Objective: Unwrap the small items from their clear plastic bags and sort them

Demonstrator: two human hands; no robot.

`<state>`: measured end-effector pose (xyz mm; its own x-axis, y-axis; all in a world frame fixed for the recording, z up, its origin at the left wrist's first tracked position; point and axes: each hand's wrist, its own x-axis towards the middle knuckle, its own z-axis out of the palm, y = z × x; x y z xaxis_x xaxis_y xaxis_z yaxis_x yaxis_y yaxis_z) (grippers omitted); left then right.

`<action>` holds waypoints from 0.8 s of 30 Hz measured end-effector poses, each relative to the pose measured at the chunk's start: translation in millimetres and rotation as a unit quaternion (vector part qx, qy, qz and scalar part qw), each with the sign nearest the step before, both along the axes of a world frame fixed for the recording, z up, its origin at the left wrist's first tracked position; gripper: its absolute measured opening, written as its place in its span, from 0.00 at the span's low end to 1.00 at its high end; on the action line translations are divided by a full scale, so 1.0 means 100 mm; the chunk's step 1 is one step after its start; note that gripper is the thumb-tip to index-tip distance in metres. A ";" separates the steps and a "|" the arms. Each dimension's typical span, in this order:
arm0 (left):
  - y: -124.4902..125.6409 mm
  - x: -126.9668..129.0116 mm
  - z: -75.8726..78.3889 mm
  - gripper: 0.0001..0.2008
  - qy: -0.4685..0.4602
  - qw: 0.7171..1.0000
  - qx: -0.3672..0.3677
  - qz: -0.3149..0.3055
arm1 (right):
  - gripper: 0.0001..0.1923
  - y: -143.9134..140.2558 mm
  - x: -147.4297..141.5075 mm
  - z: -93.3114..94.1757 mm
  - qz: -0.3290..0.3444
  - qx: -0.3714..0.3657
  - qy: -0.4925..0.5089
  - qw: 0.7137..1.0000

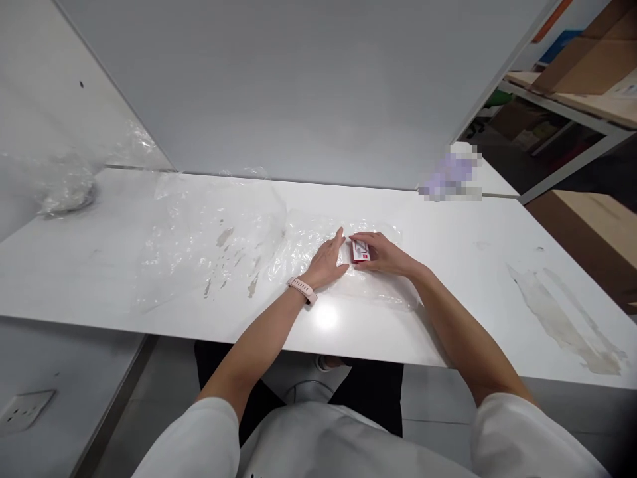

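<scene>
A small red and white box [360,251] lies on a clear plastic wrap sheet [378,287] spread over the white table. My right hand [385,255] grips the box from its right side, thumb on the near edge and fingers on the far edge. Just left of the box, my left hand [328,261] rests on the plastic with its fingers stretched and thumb apart, holding nothing. A pale pink band circles the left wrist. The plastic runs on to the left across the table, wrinkled and see-through.
A bunched clump of clear plastic [70,192] sits at the far left against the wall. A grey panel [308,93] stands behind the white table [462,292]. At the back right is a blurred purple item [449,174]. Cardboard boxes [592,232] stand beyond the right edge.
</scene>
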<state>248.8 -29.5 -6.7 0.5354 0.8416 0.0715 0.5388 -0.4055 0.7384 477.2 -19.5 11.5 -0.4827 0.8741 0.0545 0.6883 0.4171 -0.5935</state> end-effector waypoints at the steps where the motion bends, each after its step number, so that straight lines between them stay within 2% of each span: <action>1: 0.00 0.00 0.00 0.48 0.000 1.000 0.000 0.000 | 0.37 0.00 0.03 -0.06 -0.009 0.007 0.017 1.000; 4: -0.01 0.00 0.00 0.47 0.006 1.000 0.001 0.003 | 0.33 -0.06 0.07 -0.13 -0.029 0.028 0.038 0.998; 9: -0.01 0.01 0.03 0.46 0.018 1.000 -0.007 0.006 | 0.32 -0.17 -0.02 -0.10 -0.038 0.051 0.022 0.998; 12: -0.02 0.01 0.06 0.44 0.025 1.000 -0.006 0.006 | 0.28 -0.22 -0.07 -0.09 -0.082 0.083 0.038 0.992; 15: -0.04 0.01 0.09 0.41 0.040 0.999 -0.004 0.004 | 0.28 -0.14 0.02 -0.10 -0.154 0.092 0.136 0.974; 17: -0.05 0.02 0.11 0.40 0.051 0.999 -0.004 0.004 | 0.29 0.02 0.22 -0.13 -0.246 0.101 0.233 0.935; 19: -0.06 0.02 0.12 0.38 0.062 0.998 -0.001 0.007 | 0.30 0.25 0.51 -0.18 -0.370 0.131 0.302 0.869; 22: -0.05 0.04 0.12 0.36 0.079 0.997 0.006 0.016 | 0.32 0.65 1.00 -0.28 -0.538 0.181 0.312 0.762; 24: -0.04 0.04 0.11 0.34 0.088 0.996 0.010 0.021 | 0.32 0.91 1.29 -0.31 -0.611 0.206 0.283 0.710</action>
